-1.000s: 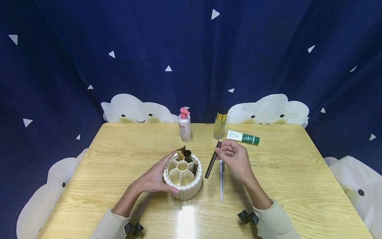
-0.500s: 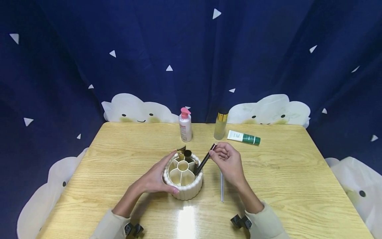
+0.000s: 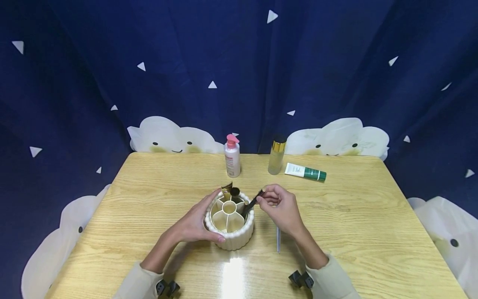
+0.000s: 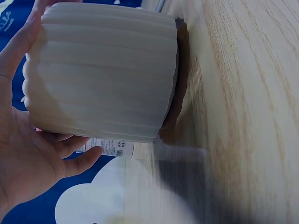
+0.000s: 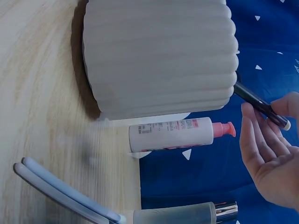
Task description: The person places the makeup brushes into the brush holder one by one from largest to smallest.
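Observation:
A round cream cosmetics organizer [image 3: 233, 241] with scalloped sides and several compartments stands on the table. My left hand [image 3: 198, 220] grips it from the left, thumb at the front and fingers behind. Between the thumb and fingers of my right hand [image 3: 284, 211] I pinch a dark cosmetic pencil [image 3: 255, 201], tilted, its lower end inside a right-hand compartment. In the right wrist view the upper end of the pencil [image 5: 261, 106] shows a pale tip. A gold-coloured item [image 3: 226, 191] and a dark-topped brush [image 3: 235, 192] stand in the back compartments.
Two slim pale sticks [image 5: 60, 189] lie on the table below my right hand. Behind the organizer stand a pink-topped pump bottle [image 3: 232, 162] and a gold-collared bottle [image 3: 276, 160]. A white and green tube [image 3: 305, 171] lies at the back right. A blue curtain [image 3: 239, 62] hangs behind.
My right hand has moved left with the pencil, from beside the organizer to its right rim, then lowered the pencil's end deeper into the compartment. My left hand stays on the organizer.

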`<state>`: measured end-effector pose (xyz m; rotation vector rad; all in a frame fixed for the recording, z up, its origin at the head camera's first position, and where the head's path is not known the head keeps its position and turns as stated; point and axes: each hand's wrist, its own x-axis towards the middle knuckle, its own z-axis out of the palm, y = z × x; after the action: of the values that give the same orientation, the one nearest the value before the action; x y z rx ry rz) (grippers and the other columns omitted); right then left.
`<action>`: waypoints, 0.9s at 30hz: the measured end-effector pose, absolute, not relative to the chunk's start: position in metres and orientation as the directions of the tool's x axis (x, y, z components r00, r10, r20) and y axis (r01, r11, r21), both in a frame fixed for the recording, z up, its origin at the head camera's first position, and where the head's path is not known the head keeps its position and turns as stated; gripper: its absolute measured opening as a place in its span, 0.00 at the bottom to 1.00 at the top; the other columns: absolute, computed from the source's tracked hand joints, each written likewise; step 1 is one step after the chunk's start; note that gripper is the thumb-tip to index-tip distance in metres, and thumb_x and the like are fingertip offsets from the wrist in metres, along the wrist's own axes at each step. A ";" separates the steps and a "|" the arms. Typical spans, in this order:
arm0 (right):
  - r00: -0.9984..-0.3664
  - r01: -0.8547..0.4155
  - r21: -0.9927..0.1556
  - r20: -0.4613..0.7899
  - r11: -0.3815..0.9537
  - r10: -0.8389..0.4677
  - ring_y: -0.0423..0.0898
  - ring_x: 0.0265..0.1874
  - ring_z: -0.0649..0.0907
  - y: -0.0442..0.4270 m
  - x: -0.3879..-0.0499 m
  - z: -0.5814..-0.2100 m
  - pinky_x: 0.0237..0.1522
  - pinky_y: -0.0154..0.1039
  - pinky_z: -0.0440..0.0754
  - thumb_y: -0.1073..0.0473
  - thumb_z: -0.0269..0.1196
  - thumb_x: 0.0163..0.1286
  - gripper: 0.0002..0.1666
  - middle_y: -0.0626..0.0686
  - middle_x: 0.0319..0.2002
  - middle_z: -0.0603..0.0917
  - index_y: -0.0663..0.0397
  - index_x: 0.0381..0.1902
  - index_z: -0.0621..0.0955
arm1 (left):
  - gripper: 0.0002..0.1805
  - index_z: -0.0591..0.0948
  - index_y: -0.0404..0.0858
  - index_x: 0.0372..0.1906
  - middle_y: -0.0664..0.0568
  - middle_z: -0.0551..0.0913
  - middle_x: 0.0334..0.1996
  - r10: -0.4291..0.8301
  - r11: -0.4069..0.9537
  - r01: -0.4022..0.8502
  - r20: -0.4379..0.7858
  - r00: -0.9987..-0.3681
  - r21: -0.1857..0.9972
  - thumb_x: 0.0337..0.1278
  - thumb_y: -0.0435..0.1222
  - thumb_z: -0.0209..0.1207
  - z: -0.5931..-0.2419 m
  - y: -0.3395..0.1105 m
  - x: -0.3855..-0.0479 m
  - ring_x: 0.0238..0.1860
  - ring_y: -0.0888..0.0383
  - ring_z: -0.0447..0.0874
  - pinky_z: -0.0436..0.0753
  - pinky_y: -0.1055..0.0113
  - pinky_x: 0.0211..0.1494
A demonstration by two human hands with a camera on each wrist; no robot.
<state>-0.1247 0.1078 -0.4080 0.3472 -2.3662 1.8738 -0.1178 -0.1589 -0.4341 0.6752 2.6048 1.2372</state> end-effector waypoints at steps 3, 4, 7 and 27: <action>-0.969 -0.233 -0.948 0.209 0.216 -0.129 0.39 0.28 0.85 0.108 -0.123 -0.408 0.33 0.30 0.85 0.67 0.65 0.60 0.07 0.62 0.32 0.87 0.66 0.36 0.79 | 0.70 0.49 0.45 0.75 0.41 0.55 0.74 0.470 0.555 0.320 0.029 -0.882 0.768 0.21 0.56 0.77 -0.434 -0.159 -0.117 0.73 0.40 0.54 0.58 0.38 0.71; -0.968 -0.236 -0.947 0.210 0.218 -0.136 0.39 0.28 0.85 0.107 -0.123 -0.409 0.33 0.31 0.86 0.67 0.65 0.60 0.07 0.62 0.32 0.87 0.65 0.36 0.79 | 0.70 0.49 0.45 0.75 0.41 0.55 0.74 0.470 0.555 0.320 0.029 -0.882 0.768 0.21 0.56 0.77 -0.433 -0.159 -0.117 0.73 0.40 0.54 0.58 0.38 0.71; -0.955 -0.279 -0.930 0.241 0.240 -0.174 0.39 0.28 0.85 0.107 -0.123 -0.412 0.34 0.31 0.86 0.66 0.65 0.60 0.07 0.60 0.32 0.87 0.64 0.36 0.80 | 0.70 0.49 0.46 0.76 0.42 0.55 0.74 0.470 0.554 0.322 0.030 -0.882 0.768 0.21 0.56 0.77 -0.433 -0.159 -0.116 0.73 0.40 0.54 0.59 0.38 0.71; -0.882 -0.464 -0.788 0.365 0.406 -0.299 0.40 0.21 0.76 0.096 -0.121 -0.427 0.23 0.29 0.78 0.62 0.72 0.50 0.06 0.43 0.21 0.78 0.51 0.27 0.84 | 0.70 0.48 0.52 0.75 0.44 0.56 0.74 0.469 0.535 0.317 0.037 -0.882 0.783 0.21 0.55 0.78 -0.434 -0.159 -0.118 0.72 0.41 0.55 0.59 0.38 0.71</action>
<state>-0.1212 0.0962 -0.4267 0.6818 -2.4903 1.4772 -0.1175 -0.1595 -0.4344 0.6710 2.5927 1.2676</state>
